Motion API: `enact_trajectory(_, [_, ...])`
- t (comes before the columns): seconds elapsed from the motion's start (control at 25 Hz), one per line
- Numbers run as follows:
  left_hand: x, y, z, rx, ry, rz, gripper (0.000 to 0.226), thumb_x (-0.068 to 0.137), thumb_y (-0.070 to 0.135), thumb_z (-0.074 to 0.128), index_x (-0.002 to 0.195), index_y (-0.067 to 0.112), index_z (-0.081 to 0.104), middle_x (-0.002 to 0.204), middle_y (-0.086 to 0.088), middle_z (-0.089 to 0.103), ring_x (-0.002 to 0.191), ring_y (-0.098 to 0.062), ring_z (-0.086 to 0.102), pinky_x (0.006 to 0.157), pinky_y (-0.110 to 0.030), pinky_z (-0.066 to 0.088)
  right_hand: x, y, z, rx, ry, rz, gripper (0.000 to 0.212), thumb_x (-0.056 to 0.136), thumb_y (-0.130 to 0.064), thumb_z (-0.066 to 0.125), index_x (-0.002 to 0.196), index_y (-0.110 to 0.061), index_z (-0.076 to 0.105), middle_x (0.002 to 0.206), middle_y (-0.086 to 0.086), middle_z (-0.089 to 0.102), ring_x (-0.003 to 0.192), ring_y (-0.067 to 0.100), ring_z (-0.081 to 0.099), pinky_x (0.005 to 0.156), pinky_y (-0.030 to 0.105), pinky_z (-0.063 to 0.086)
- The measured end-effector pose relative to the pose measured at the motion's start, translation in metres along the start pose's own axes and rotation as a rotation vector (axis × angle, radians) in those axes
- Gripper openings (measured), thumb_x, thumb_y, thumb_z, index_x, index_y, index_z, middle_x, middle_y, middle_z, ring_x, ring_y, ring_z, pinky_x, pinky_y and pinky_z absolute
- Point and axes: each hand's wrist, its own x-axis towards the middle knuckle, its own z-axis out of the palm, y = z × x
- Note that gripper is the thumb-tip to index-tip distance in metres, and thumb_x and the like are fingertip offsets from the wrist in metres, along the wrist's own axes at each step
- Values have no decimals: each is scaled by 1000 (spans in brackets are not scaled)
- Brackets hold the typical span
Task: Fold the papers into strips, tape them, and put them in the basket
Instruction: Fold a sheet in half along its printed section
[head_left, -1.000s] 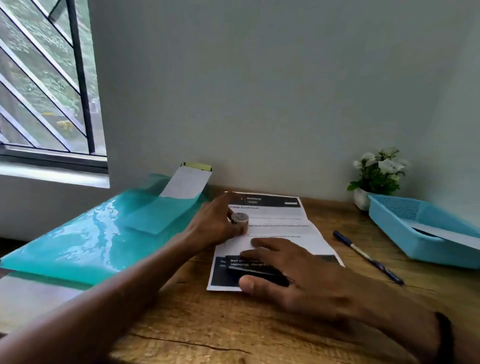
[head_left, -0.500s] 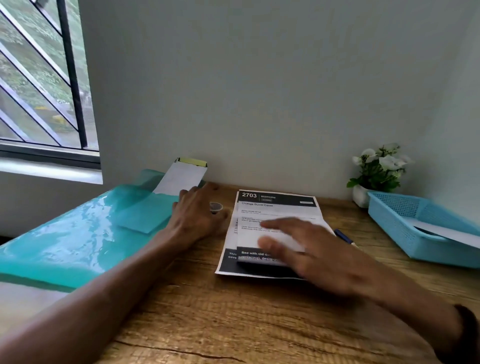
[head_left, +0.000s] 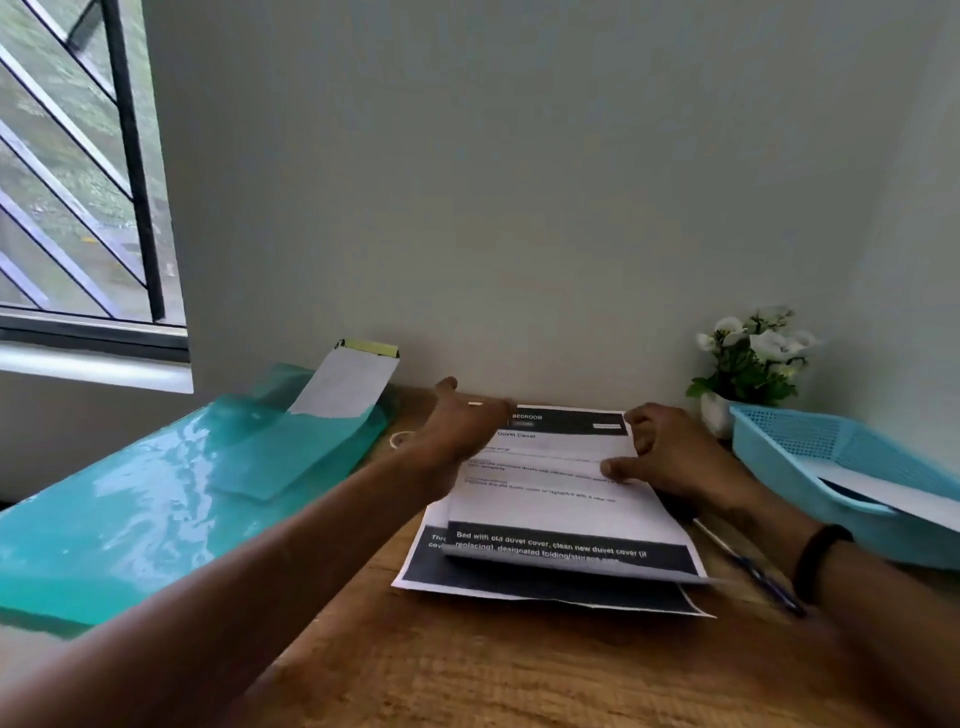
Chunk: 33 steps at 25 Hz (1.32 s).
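Both hands work the black-banded printed paper sheets (head_left: 561, 499) by the wooden table's (head_left: 467, 670) far edge: the right hand (head_left: 670, 457) pinches the top sheet, the left hand (head_left: 462, 426) lies wide, seemingly steadying it (blurred), the blue plastic basket (head_left: 810, 447) waiting at the right edge.

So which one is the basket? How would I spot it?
Find the wooden desk, then its far right side. The basket is the light blue mesh tray beside the white flower pot, with folded white paper in it.
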Motion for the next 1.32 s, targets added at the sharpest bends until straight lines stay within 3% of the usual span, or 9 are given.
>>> enact_trajectory(0.12, [9, -7, -4, -143, 57, -13, 86, 98, 32, 69, 160, 33, 11, 117, -12, 69, 97, -26, 70, 90, -46, 58, 4, 12, 7, 290, 79, -21, 80, 63, -28, 98, 134, -24, 61, 116, -6, 75, 102, 14, 71, 98, 37, 57])
enact_trajectory(0.24, [16, -16, -10, -210, 64, 19, 74, 91, 33, 76, 152, 24, 36, 105, -12, 73, 75, -17, 68, 63, -34, 59, 7, 21, 9, 654, 194, 19, 57, 74, -7, 91, 125, -19, 68, 104, 0, 79, 94, 17, 76, 90, 40, 61])
enact_trajectory(0.32, [16, -18, -10, -187, 55, 59, 76, 85, 31, 82, 149, 22, 43, 127, -13, 71, 95, -23, 72, 83, -42, 61, 8, 24, 7, 863, 236, 58, 39, 77, -1, 87, 113, -13, 74, 103, 11, 81, 93, 28, 78, 89, 45, 63])
enact_trajectory(0.4, [11, -17, -8, -161, 41, 78, 69, 90, 20, 78, 150, 20, 44, 127, -8, 72, 106, -26, 71, 95, -44, 57, 4, 24, 5, 973, 237, 80, 32, 77, 0, 86, 106, -9, 77, 100, 13, 81, 94, 34, 78, 91, 53, 62])
enact_trajectory(0.56, [5, -18, -12, -26, 2, 173, 40, 94, 4, 71, 125, 28, 64, 102, 6, 80, 89, -12, 77, 65, -24, 58, -4, 23, 2, 949, 237, 77, 23, 78, -8, 87, 99, -11, 78, 94, 9, 82, 93, 33, 78, 92, 53, 62])
enact_trajectory(0.76, [-2, -18, -7, 180, 77, 315, 26, 96, 14, 71, 118, 27, 70, 108, 11, 77, 88, -7, 76, 59, -13, 56, -6, 21, -13, 1024, 228, 27, 26, 77, -17, 89, 99, -15, 77, 97, 8, 81, 96, 34, 78, 89, 57, 61])
enact_trajectory(0.96, [-2, -11, -13, -26, 43, 206, 24, 97, 14, 70, 120, 20, 69, 111, 0, 79, 94, -22, 79, 89, -50, 63, -7, 15, -19, 1156, 174, 8, 29, 77, -4, 85, 104, -4, 74, 102, 19, 80, 97, 43, 75, 93, 56, 59])
enact_trajectory(1.16, [-2, -2, -20, -239, 14, 114, 25, 99, -1, 60, 118, 13, 69, 108, -9, 80, 90, -29, 80, 78, -44, 67, -14, 6, -20, 1262, 125, 27, 29, 82, 6, 78, 108, -5, 73, 100, 19, 80, 83, 35, 77, 68, 40, 66])
enact_trajectory(1.32, [-3, 1, -21, -269, 45, 117, 26, 100, -5, 55, 113, 11, 71, 104, -13, 81, 88, -32, 79, 81, -46, 65, -17, 2, -22, 1284, 118, 20, 29, 82, 8, 76, 109, -5, 73, 97, 18, 80, 78, 31, 78, 63, 35, 66])
